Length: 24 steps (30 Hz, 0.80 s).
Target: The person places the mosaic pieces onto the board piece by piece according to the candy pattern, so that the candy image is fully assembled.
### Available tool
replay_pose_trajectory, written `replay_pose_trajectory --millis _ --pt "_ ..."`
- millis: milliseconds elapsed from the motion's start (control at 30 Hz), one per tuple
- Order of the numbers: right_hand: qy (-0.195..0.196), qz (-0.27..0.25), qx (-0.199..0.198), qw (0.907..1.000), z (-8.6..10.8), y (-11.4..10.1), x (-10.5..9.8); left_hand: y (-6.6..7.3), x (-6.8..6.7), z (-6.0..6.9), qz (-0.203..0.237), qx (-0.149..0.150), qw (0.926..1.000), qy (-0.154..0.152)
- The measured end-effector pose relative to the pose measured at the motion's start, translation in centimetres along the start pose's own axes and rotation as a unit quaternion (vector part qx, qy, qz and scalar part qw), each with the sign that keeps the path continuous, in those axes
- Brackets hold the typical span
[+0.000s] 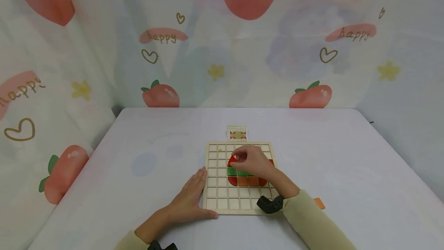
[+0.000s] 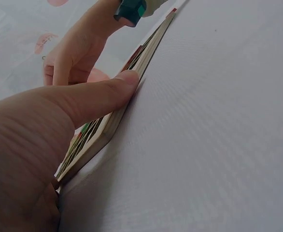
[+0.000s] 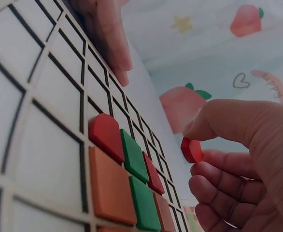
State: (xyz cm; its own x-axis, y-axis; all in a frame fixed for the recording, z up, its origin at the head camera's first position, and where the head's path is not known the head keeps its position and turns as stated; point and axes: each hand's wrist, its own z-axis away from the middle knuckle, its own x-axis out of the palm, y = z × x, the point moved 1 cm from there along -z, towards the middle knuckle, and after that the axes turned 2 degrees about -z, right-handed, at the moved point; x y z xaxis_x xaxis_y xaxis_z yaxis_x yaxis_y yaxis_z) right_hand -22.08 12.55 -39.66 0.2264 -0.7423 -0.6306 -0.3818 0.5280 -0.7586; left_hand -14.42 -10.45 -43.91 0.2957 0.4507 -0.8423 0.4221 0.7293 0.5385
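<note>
A pale wooden grid board (image 1: 222, 203) lies on the table. My left hand (image 1: 189, 196) rests along its left side, fingers extended, with the thumb (image 2: 107, 94) on the front edge. Above the board my right hand (image 1: 251, 159) pinches a small red tile (image 3: 191, 150) with a rounded end between thumb and finger. Set in the grid cells are green tiles (image 1: 231, 171), orange tiles (image 1: 243, 181) and red tiles (image 3: 106, 136). The right hand and forearm hide part of the grid in the head view.
A small card with a gridded candy-like picture (image 1: 237, 134) lies just beyond the board's far edge. An orange tile (image 1: 319, 203) lies right of the board, partly behind my right sleeve. A printed cloth (image 1: 243, 61) hangs behind the white table (image 1: 156, 138).
</note>
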Motion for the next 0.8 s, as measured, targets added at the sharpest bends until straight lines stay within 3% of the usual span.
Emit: replay_pose_trajectory --millis 333,567,800 --pt "-0.033 0.039 0.004 0.9987 -2.5 -0.6 1.2 -0.1 -0.1 0.0 0.004 0.004 1.0 -0.003" --pt "-0.039 0.048 0.016 0.998 -3.0 -0.2 1.5 -0.2 0.2 -0.1 0.006 0.016 0.9998 0.004" --pt "-0.059 0.069 -0.002 0.9959 -3.2 -0.1 2.0 -0.2 0.1 0.0 0.02 0.009 0.9997 0.007"
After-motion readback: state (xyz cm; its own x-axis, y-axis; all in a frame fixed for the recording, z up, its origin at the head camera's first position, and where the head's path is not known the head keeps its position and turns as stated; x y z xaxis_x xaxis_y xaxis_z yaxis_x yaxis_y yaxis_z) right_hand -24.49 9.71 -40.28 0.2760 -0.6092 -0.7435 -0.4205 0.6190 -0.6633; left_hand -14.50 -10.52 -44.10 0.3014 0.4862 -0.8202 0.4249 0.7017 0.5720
